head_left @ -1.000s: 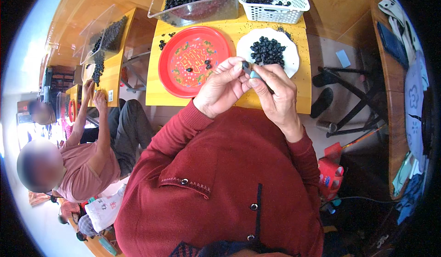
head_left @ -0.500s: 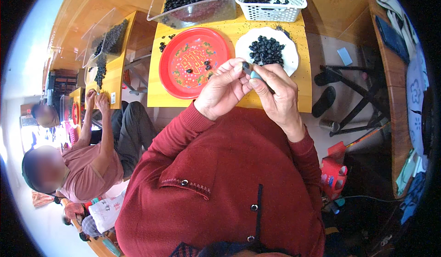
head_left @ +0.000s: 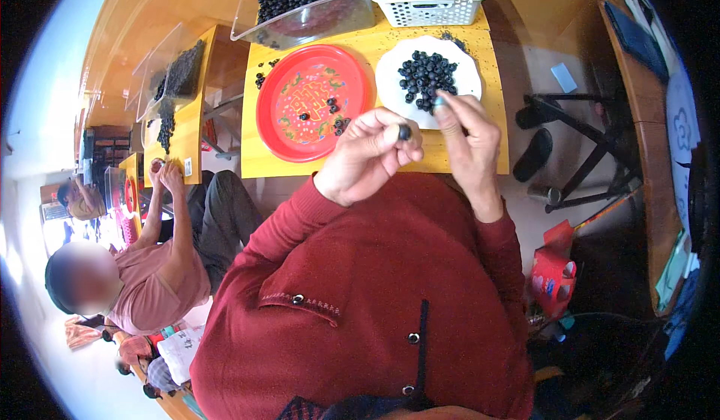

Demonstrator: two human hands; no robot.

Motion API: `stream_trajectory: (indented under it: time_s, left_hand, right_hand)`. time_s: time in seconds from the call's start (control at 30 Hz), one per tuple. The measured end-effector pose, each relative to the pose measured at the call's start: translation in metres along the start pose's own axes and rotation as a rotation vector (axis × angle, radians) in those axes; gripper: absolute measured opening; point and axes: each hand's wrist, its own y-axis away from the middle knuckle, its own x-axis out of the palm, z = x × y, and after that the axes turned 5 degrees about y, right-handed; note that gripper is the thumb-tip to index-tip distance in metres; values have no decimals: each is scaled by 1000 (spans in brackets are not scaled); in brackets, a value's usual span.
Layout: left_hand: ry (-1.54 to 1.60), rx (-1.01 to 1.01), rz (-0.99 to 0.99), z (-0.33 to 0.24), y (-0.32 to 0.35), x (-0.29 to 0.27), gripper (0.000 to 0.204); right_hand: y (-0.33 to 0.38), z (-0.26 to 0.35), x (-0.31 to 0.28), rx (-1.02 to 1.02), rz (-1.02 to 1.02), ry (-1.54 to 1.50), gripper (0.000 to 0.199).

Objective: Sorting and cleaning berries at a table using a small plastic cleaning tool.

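Dark berry (head_left: 404, 131) sits pinched in left hand (head_left: 367, 157) fingers (head_left: 390, 136), beside right hand (head_left: 465, 139).

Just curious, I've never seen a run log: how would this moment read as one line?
left hand: pinches dark berry | right hand: holds small tool, kind unclear | ahead: white plate of berries, red plate

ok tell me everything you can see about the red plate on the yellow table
The red plate is round, glossy, plastic-looking, with a raised rim and a faint coloured pattern in its middle. It lies flat on the yellow table, left of the white plate and just in front of the clear tub. Only a few small dark berries lie scattered on it. Neither hand touches it.
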Motion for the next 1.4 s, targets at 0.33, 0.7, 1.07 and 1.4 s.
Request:
stream_trajectory:
  time_s: [0.33, 0.7, 1.07, 1.4]
  left_hand:
    - [-23, -29, -65, 4, -8, -15, 15]
    - [0, -33, -60, 6, -6, -23, 15]
    - [-670, 298, -381, -58, 33, -45, 10]
    - [-1403, 732, -991, -210, 73, -221, 17]
  right_hand:
    - [5, 6, -4, 65, 60, -74, 27]
    - [0, 11, 13, 19, 148, -182, 23]
    - [20, -14, 16, 393, 176, -197, 16]
    - [27, -17, 22, 394, 218, -66, 19]
